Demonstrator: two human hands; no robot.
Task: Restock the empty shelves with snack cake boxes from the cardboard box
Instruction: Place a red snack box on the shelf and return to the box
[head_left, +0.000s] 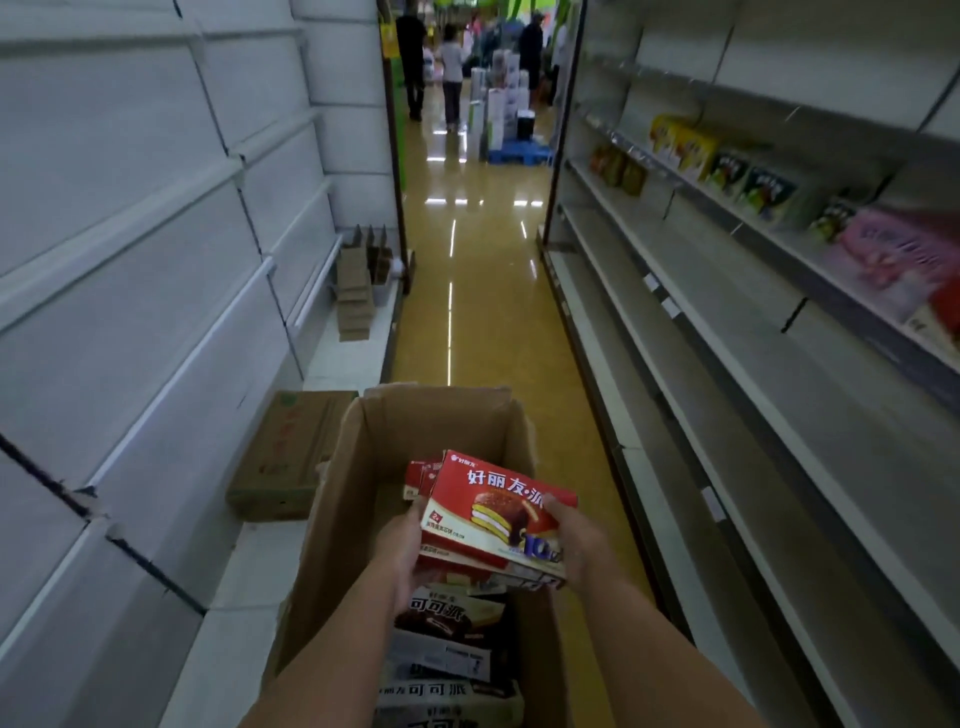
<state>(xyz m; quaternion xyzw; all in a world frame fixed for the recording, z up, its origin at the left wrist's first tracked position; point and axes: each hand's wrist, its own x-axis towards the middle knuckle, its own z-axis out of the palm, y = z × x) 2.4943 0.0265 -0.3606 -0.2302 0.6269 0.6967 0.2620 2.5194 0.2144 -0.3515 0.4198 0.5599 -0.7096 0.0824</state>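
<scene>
A stack of red snack cake boxes (493, 514) is held above the open cardboard box (358, 499) on the aisle floor. My left hand (402, 556) grips the stack's left edge and my right hand (574, 540) grips its right edge. Inside the carton, below the stack, lie several brown and white cake boxes (447, 629). More red boxes (418, 475) show behind the top one. Mostly bare white shelves (727, 374) run along the right side.
A closed brown carton (291, 452) rests on the left base shelf, with folded cardboard (358, 286) farther back. Snack packs (748, 182) and pink boxes (893, 254) sit on an upper right shelf. People and stacked goods (498, 93) stand at the aisle's far end.
</scene>
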